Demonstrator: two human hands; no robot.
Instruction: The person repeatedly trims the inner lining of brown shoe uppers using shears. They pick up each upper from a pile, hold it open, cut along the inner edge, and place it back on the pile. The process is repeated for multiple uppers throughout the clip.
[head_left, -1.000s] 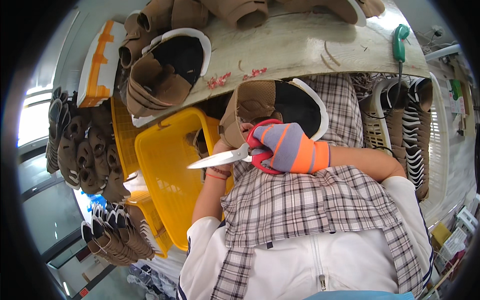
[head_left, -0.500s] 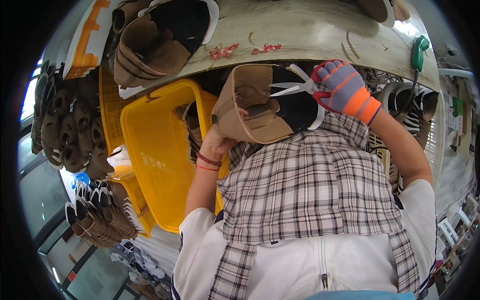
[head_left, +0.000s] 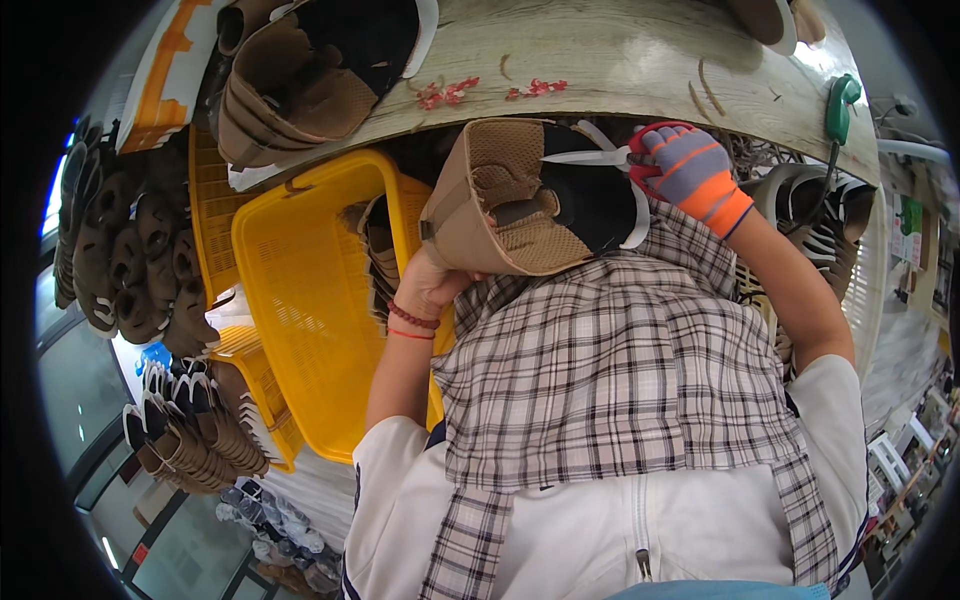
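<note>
A brown shoe upper with a black lining and a white edge is held up in front of my chest. My left hand, bare with a beaded bracelet at the wrist, grips its lower left side; some fingers are hidden behind and inside it. In a grey and orange striped glove, my right hand is closed round the red handles of a pair of scissors. Their blades look closed together and point left into the opening of the upper, against the black lining.
Ahead is a wooden worktable with a stack of brown uppers on its left and a green tool on its right. A yellow basket stands at my left. Further left hang bunches of brown shoe parts.
The scissor blades have gone from spread apart to closed. The upper has tilted slightly and shifted a little up and left, while my right hand stays near its right edge.
</note>
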